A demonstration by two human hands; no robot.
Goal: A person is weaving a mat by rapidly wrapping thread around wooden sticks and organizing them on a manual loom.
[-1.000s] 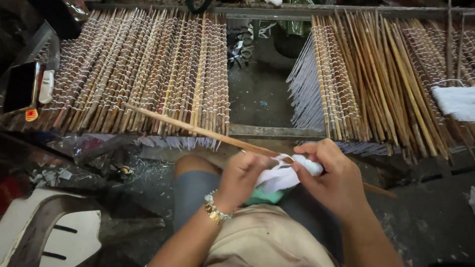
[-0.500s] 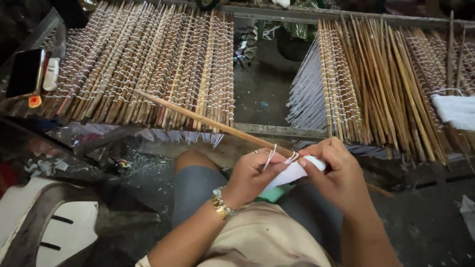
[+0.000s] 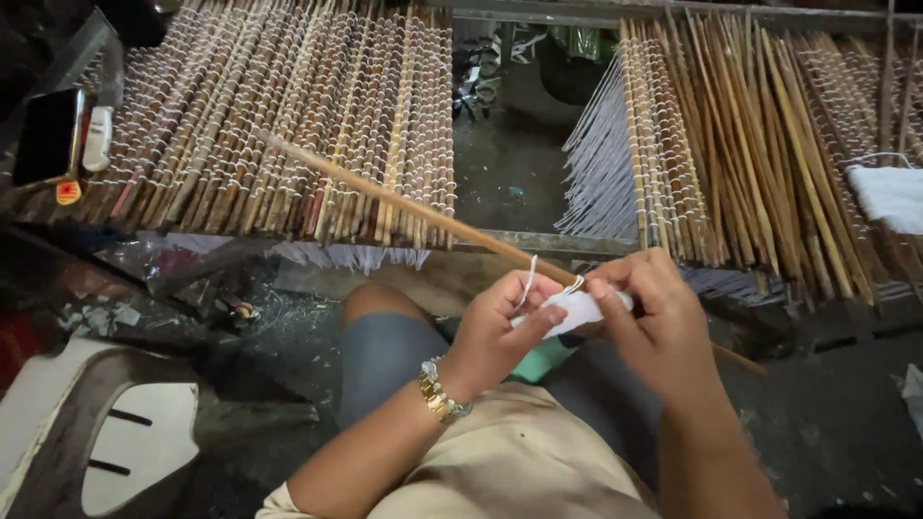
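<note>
The long bamboo stick (image 3: 413, 207) crosses your lap, its near part between your hands. Your left hand (image 3: 500, 332) and right hand (image 3: 649, 322) both pinch white string (image 3: 577, 308) on it. Far behind lie racks of string-wound sticks (image 3: 288, 115), left and right.

Craft workshop, floor-level workstation.
Racks of string-wound bamboo sticks (image 3: 317, 125) far left and right (image 3: 750, 144); littered concrete floor (image 3: 510, 163) between.

A low bench (image 3: 500, 240) bears two racks of string-wound sticks (image 3: 288, 125)
</note>
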